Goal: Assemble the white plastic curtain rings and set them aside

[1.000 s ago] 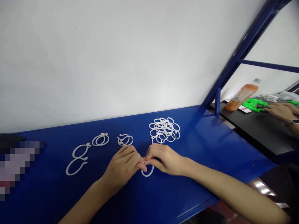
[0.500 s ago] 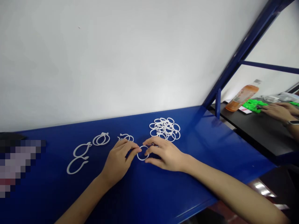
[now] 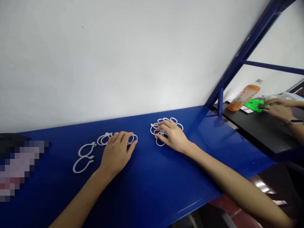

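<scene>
My left hand (image 3: 118, 151) lies palm down at the middle of the blue table, its thumb and forefinger apart. Between those two fingertips shows the edge of a white plastic ring (image 3: 137, 138); the fingers cover part of it and other rings around it. Over a pile of white rings (image 3: 160, 145) is my right hand (image 3: 174, 135), fingers spread and touching the pile. Whether it grips a single ring I cannot make out. Left of my left hand are two overlapping rings (image 3: 101, 144) and two separate rings with small knobbed ends, an upper ring (image 3: 79, 151) and a lower ring (image 3: 74, 166).
The blue table (image 3: 147, 190) meets a white wall behind. A blue metal frame (image 3: 228, 74) rises at the right. Beyond it, another person's hands (image 3: 280, 110) work with green pieces (image 3: 255, 104) on a black table beside an orange drink bottle (image 3: 244, 96).
My hands have parted: the left moved left with the ring to the other rings there, and the right moved up and right onto the pile. The view shifted slightly.
</scene>
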`<state>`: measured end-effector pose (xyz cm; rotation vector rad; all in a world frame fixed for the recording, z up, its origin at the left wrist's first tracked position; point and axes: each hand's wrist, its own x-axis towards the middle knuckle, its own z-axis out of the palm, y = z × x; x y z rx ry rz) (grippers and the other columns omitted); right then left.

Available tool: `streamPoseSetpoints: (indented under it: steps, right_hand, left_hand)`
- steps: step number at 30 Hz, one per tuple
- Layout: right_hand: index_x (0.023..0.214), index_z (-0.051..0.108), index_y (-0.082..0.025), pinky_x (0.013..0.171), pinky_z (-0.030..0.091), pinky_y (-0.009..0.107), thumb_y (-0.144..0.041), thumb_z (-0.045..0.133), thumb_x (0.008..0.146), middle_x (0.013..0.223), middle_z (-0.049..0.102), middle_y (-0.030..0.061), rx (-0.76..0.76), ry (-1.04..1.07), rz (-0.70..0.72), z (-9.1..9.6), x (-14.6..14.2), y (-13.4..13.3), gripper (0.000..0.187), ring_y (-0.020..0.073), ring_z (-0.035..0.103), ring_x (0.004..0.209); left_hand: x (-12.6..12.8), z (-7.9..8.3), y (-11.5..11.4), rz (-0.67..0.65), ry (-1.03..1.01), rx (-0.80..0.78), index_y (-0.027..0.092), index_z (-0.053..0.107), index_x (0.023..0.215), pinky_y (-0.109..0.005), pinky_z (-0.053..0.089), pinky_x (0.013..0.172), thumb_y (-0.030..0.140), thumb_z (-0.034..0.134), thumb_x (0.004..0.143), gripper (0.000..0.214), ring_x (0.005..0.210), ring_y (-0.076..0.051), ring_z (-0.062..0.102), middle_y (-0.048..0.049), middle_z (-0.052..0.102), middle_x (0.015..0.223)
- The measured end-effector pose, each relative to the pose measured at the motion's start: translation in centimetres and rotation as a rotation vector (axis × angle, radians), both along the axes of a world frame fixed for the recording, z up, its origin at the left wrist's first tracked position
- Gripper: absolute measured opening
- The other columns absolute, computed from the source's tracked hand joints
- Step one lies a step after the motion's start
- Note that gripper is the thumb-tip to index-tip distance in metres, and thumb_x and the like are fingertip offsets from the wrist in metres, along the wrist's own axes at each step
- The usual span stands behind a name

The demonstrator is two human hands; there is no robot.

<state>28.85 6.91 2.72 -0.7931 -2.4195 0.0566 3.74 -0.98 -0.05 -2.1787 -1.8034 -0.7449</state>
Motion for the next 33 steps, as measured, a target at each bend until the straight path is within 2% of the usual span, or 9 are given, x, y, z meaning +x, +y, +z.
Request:
streamPoseSetpoints:
  steps: [6, 11, 17, 22, 28, 31, 33]
  right_hand:
    - [0.113, 0.063, -0.015, 0.092, 0.051, 0.048, -0.034, 0.067, 0.092, 0.109, 0.069, 0.0131, 0.024, -0.178, -0.139, -0.3, -0.9, 2.3, 0.029, 0.0301, 0.054, 0.105]
    - [0.120, 0.061, -0.014, 0.091, 0.051, 0.048, -0.032, 0.068, 0.091, 0.108, 0.069, 0.0141, 0.014, -0.235, -0.173, -0.1, -1.5, 2.2, 0.034, 0.0317, 0.053, 0.109]
    - [0.117, 0.063, -0.013, 0.096, 0.050, 0.047, -0.034, 0.069, 0.091, 0.107, 0.068, 0.0134, 0.039, -0.244, -0.172, -0.1, -1.7, 2.0, 0.034, 0.0309, 0.054, 0.109]
    - [0.118, 0.062, -0.015, 0.099, 0.049, 0.051, -0.032, 0.064, 0.093, 0.112, 0.067, 0.0139, 0.071, -0.153, -0.124, 0.2, -0.9, 0.3, 0.030, 0.0316, 0.052, 0.113]
    - [0.119, 0.063, -0.018, 0.100, 0.048, 0.053, -0.031, 0.058, 0.097, 0.110, 0.067, 0.0124, 0.024, -0.053, -0.047, 0.0, -0.5, -1.5, 0.026, 0.0301, 0.052, 0.113]
    - [0.119, 0.063, -0.018, 0.099, 0.049, 0.053, -0.029, 0.058, 0.097, 0.111, 0.067, 0.0119, -0.013, -0.047, 0.010, -0.3, -0.8, -1.8, 0.025, 0.0294, 0.053, 0.111]
    - [0.121, 0.062, -0.018, 0.099, 0.049, 0.051, -0.030, 0.056, 0.098, 0.113, 0.067, 0.0116, -0.032, -0.054, 0.064, -0.3, -1.1, -2.1, 0.026, 0.0284, 0.053, 0.112]
  left_hand:
    - [-1.2, -0.1, 0.1, 0.154, 0.139, -0.110, 0.014, 0.059, 0.123, -0.052, 0.046, 0.090, 0.055, 0.048, 0.091, 0.053, 0.108, -0.037, 0.057, -0.0173, 0.066, 0.113]
    - [-0.8, -0.3, 0.0, 0.162, 0.121, -0.194, 0.012, 0.058, 0.124, -0.051, 0.044, 0.093, 0.049, 0.045, 0.094, 0.049, 0.112, -0.037, 0.057, -0.0173, 0.066, 0.115]
    - [-0.6, 0.0, -0.1, 0.139, 0.097, -0.216, 0.015, 0.059, 0.123, -0.049, 0.043, 0.093, 0.042, 0.045, 0.095, 0.041, 0.111, -0.035, 0.057, -0.0144, 0.065, 0.114]
    - [-0.7, 0.2, -0.2, 0.110, 0.093, -0.219, 0.019, 0.062, 0.118, -0.048, 0.044, 0.091, 0.040, 0.047, 0.095, 0.034, 0.108, -0.033, 0.057, -0.0114, 0.065, 0.110]
    - [-0.5, 0.1, -0.2, 0.067, 0.064, -0.168, 0.019, 0.064, 0.100, -0.049, 0.045, 0.087, 0.036, 0.050, 0.092, 0.023, 0.102, -0.032, 0.057, -0.0112, 0.065, 0.106]
    - [-0.1, 0.1, -0.2, -0.012, 0.017, -0.116, 0.021, 0.064, 0.097, -0.050, 0.045, 0.088, 0.034, 0.056, 0.089, 0.017, 0.101, -0.031, 0.058, -0.0094, 0.066, 0.106]
    - [0.3, 0.2, -0.4, -0.118, -0.009, -0.085, 0.022, 0.064, 0.098, -0.048, 0.046, 0.091, 0.034, 0.058, 0.089, 0.016, 0.103, -0.029, 0.059, -0.0080, 0.066, 0.109]
